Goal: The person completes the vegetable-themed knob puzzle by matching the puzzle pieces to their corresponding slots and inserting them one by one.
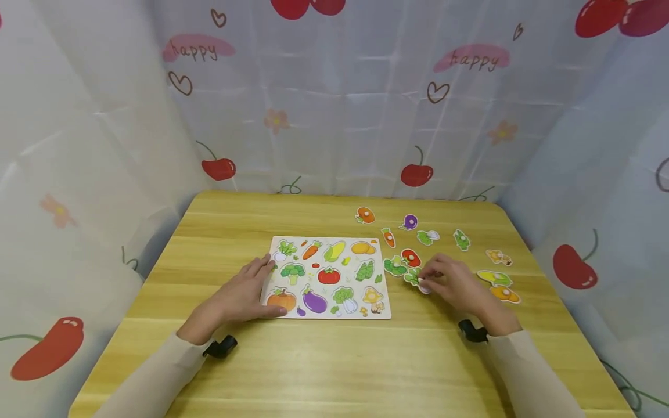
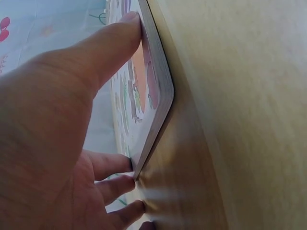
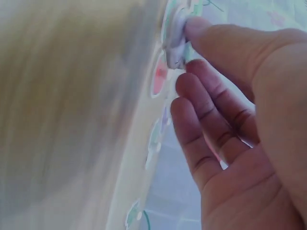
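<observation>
My left hand [image 1: 241,292] rests on the left side of a flat puzzle board [image 1: 334,239] printed with vegetables. In the left wrist view its thumb [image 2: 115,38] lies on the board face by the near edge, and the other fingers touch the far part of the side edge. My right hand [image 1: 453,284] pinches a radish puzzle piece [image 1: 412,276] with green leaves and a pale root, just right of the board. The right wrist view shows that piece [image 3: 176,36] tilted at the thumb tip. A tomato piece [image 1: 412,258] and a broccoli piece [image 1: 394,266] lie beside it.
Other pieces lie on the wooden table [image 1: 324,366]: pumpkin [image 1: 366,215], eggplant [image 1: 410,222], carrot [image 1: 388,237], cabbage [image 1: 428,237], a green vegetable [image 1: 462,240], mushroom [image 1: 498,257], corn [image 1: 493,278] and potato [image 1: 506,294]. A cherry-print curtain [image 1: 334,151] hangs behind the table.
</observation>
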### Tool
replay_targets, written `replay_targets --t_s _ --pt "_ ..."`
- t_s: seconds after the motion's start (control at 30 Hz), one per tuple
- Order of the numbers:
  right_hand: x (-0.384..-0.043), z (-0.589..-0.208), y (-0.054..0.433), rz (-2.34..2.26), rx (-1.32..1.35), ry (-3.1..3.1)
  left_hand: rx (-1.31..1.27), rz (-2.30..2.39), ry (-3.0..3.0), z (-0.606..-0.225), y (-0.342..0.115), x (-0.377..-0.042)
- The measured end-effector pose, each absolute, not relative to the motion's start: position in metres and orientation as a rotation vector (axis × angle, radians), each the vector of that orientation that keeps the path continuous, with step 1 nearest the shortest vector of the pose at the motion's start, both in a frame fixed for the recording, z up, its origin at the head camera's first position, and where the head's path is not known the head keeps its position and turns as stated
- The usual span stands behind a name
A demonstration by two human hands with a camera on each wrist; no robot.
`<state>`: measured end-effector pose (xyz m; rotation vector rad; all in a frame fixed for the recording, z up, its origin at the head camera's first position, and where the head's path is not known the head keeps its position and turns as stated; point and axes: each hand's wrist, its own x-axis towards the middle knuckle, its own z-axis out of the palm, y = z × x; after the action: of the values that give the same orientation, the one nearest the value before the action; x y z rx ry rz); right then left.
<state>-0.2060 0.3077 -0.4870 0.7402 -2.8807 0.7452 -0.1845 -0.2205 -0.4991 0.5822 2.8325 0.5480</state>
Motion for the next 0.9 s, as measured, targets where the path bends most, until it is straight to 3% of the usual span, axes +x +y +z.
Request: replay_targets --t_s 0.43,0.9 --pt "-0.213 -0.491 0.274 0.926 0.776 -2.687 0.586 0.589 2.832 -0.501 -0.221 -0.182" --pt "-0.23 -0.484 0.206 1.036 0.838 -2.495 0.577 0.603 2.83 -0.501 -0.222 -0.18"
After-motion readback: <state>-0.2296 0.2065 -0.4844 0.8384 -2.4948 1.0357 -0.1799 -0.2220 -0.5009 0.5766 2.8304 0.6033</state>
